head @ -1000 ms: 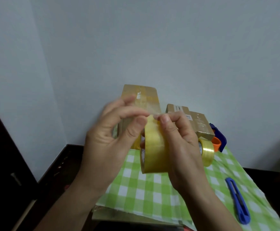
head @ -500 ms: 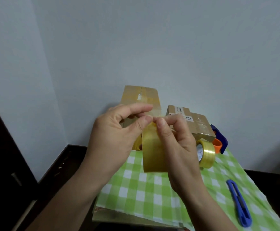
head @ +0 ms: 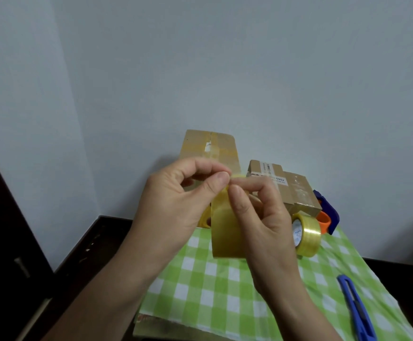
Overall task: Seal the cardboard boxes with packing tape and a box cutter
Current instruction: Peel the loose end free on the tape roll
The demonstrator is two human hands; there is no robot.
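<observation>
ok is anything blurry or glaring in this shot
Head view: light is soft and even, with no hard shadows; in the head view the left hand is slightly smeared at its fingertips, where they pinch the tape roll; the taped small box shows a pale sheen, the box cutter is readable.

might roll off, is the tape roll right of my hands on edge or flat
On edge: the tape roll rests on its rim, its core facing sideways.

"5552" on the white label (head: pixel 276 178) of the small cardboard box (head: pixel 299 195); standing tape roll (head: pixel 308 236) print unreadable.
</observation>
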